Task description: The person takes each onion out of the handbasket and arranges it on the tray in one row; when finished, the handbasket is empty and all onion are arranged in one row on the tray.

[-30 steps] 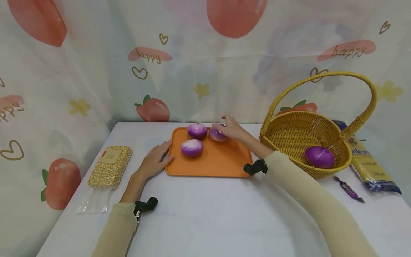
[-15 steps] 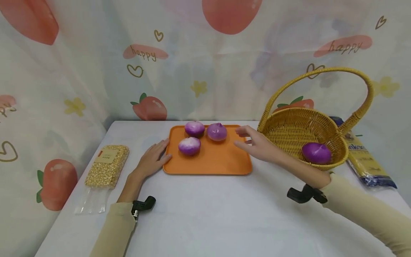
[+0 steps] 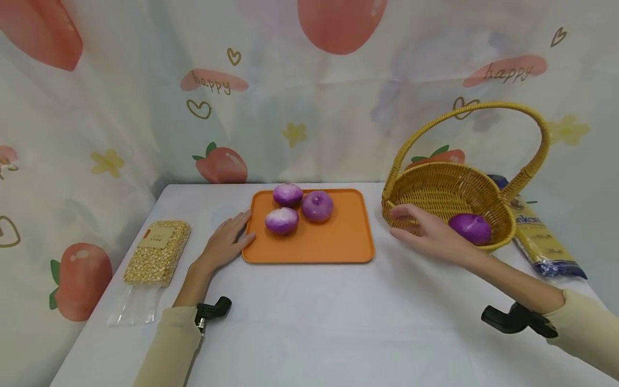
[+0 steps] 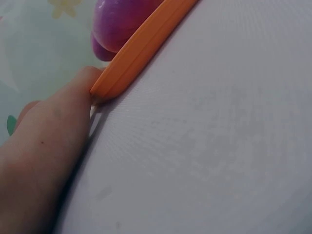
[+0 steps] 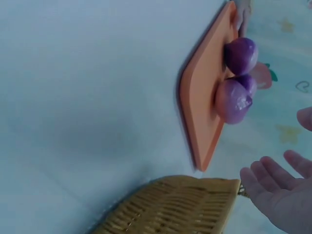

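On an orange tray (image 3: pixel 338 242) lie three purple onions: one at the back (image 3: pixel 287 195), a pale-topped onion (image 3: pixel 282 221) in front of it, and an onion (image 3: pixel 317 206) to their right. My left hand (image 3: pixel 226 241) rests at the tray's left edge with its fingers extended; in the left wrist view the thumb lies at the orange rim (image 4: pixel 141 53). My right hand (image 3: pixel 430 231) hovers at the front left of a yellow wicker basket (image 3: pixel 430 188), fingers loosely bent and holding nothing. Inside the basket sits another purple onion (image 3: pixel 470 229).
A bag of corn kernels (image 3: pixel 157 252) lies at the left of the white table (image 3: pixel 309 322). Behind the basket, a yellow and blue packet (image 3: pixel 546 242) lies at the right. The basket's tall handle (image 3: pixel 483 106) arches up. A printed curtain (image 3: pixel 309 107) hangs behind.
My right hand has let go of the right-hand onion and moved right, from the tray to the basket. That onion has tipped slightly forward. My left hand stays at the tray's edge.
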Available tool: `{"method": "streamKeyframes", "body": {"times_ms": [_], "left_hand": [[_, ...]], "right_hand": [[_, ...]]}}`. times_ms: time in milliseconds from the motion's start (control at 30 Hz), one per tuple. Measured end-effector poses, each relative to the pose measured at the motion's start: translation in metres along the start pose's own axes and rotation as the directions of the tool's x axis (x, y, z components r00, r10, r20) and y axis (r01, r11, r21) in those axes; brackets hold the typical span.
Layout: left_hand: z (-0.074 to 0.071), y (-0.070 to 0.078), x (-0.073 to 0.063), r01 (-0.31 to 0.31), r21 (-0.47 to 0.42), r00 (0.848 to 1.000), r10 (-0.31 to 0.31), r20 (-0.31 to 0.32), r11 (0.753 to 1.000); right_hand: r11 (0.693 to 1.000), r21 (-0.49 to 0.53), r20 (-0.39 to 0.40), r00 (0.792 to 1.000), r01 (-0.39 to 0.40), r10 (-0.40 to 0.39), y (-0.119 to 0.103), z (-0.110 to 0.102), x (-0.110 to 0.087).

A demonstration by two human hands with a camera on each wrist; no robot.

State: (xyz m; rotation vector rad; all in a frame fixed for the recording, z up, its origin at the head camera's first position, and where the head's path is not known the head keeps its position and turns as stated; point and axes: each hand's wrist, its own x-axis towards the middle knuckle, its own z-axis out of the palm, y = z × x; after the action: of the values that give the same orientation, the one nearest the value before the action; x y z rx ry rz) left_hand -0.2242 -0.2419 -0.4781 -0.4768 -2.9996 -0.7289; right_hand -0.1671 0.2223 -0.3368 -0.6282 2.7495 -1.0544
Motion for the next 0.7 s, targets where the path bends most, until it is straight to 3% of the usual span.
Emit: {"method": "streamKeyframes", "body": {"times_ms": [700], "left_hand": [[-0.004, 0.003, -0.001, -0.008, -0.014, 1.000, 0.008, 0.007, 1.000]], "right_hand": [[0.990, -0.137, -0.074, 0.996, 0.036, -0.047, 0.033, -0.027, -0.031]]}}
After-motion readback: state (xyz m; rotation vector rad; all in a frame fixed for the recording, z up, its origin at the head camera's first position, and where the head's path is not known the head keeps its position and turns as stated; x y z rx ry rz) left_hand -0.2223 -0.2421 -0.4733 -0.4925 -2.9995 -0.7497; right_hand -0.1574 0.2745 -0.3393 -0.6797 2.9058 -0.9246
